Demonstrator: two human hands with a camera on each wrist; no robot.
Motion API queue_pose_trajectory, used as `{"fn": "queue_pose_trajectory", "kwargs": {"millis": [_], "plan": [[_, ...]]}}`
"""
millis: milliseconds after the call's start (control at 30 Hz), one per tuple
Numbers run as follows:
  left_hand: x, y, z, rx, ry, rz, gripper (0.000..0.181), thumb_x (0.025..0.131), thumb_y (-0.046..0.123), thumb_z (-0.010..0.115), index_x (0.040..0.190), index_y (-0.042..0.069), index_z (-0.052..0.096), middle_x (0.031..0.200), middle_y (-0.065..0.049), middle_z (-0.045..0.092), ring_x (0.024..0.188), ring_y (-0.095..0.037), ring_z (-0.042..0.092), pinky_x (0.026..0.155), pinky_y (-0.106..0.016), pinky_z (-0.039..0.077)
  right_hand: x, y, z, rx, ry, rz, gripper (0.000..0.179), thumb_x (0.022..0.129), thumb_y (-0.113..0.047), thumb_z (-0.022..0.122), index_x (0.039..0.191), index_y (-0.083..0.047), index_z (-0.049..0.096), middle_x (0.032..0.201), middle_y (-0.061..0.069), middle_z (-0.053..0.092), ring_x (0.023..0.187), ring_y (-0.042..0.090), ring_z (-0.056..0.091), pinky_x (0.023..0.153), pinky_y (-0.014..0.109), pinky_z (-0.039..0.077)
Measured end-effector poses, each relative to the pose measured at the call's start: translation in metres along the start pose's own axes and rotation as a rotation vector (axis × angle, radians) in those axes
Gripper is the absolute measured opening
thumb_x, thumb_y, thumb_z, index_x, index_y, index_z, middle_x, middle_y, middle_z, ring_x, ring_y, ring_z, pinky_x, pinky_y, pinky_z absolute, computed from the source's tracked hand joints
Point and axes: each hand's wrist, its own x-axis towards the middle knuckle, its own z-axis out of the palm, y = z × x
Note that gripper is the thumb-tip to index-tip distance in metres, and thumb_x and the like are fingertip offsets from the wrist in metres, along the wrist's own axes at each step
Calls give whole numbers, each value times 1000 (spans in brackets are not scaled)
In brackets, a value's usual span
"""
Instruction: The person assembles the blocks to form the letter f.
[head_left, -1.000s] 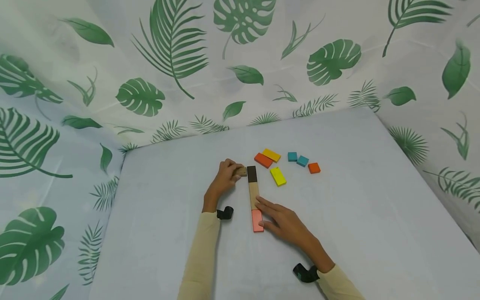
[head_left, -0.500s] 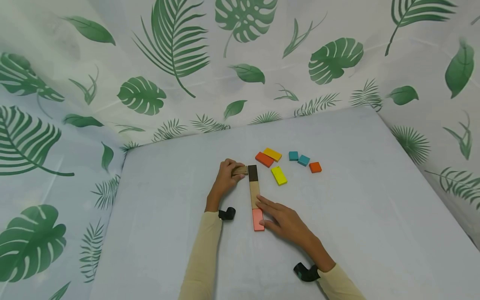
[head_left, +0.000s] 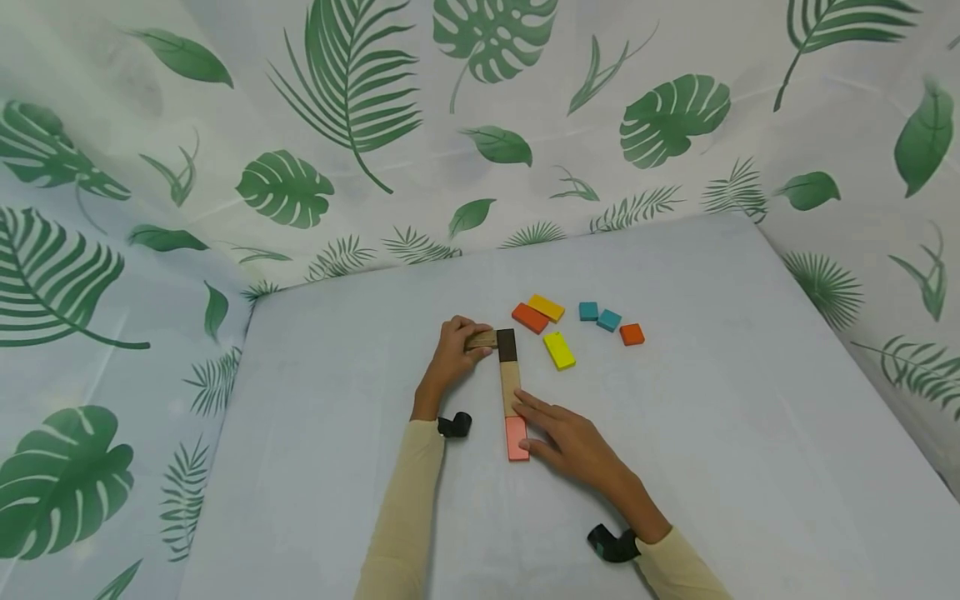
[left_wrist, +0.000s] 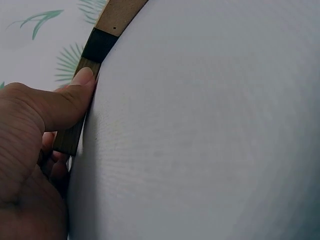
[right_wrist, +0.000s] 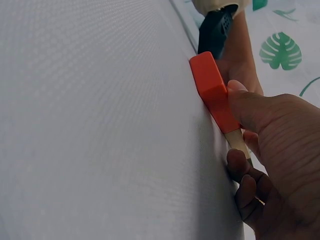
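- Lying on the desk [head_left: 300, 500], right of centre: two teal blocks [head_left: 588, 311], two orange-red blocks [head_left: 530, 317], one amber block [head_left: 546, 307], one yellow block [head_left: 558, 350].
- One dark brown block [head_left: 507, 345], tan block [head_left: 509, 385] and pink block [head_left: 517, 439], end to end below centre.
- Left hand [head_left: 453, 346]: grip pinching one brown block [head_left: 483, 339], partly covering it.
- Right hand [head_left: 573, 437]: grip apart, touching tan and pink.

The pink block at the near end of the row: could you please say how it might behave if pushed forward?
The pink block is probably stiff, given its straight-sided, solid-looking shape. Lying flat, it seems apt to slide rather than roll or tip. Its far end appears to meet the tan block, so pushing would likely shift that too.
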Motion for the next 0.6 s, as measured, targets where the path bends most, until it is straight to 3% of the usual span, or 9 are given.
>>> {"fn": "queue_pose_trajectory", "kwargs": {"millis": [267,600], "plan": [[3,-1,1,26,-23,13,36,88,22,72,123,14,69,113,-15,53,106,-30,44,92,-44,37,1,0,0,-5,1,-2,62,91,-39,69,147,-25,46,156,-10,38,133,18,51,100,41,48],[3,-2,4,47,5,80,36,87,22,73,122,13,69,108,-18,53,100,-32,46,90,-47,36,1,-2,-1,-7,-13,6,64,90,-42,68,147,-25,45,156,-10,37,134,19,50,101,42,47]]}}
